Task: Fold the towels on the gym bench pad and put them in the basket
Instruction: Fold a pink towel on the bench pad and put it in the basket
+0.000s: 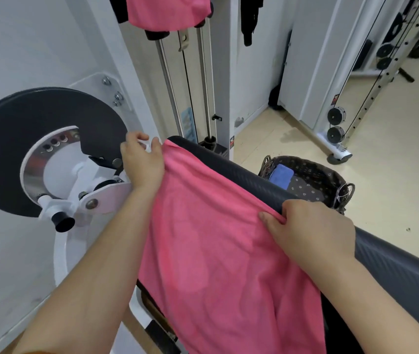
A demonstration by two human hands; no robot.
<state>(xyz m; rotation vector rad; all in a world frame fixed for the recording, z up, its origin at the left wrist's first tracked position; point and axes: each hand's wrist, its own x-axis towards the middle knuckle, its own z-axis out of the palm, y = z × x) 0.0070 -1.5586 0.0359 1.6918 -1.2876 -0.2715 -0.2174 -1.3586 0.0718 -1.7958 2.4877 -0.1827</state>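
The pink towel (216, 251) lies spread and unfolded along the gym bench pad (241, 169), so this fold has barely begun. The right hand (313, 231) pinches its right edge with curled fingers (271, 219). The left hand (142, 162) grips the far left corner. Beyond, the basket (266, 166) already holds a folded blue towel (281, 175). Another pink cloth (167, 11) hangs farther off.

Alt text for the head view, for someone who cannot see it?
The left hand and right hand grip the edges of a pink towel spread over a black bench pad. Beyond it on the floor stands a basket holding a blue towel.
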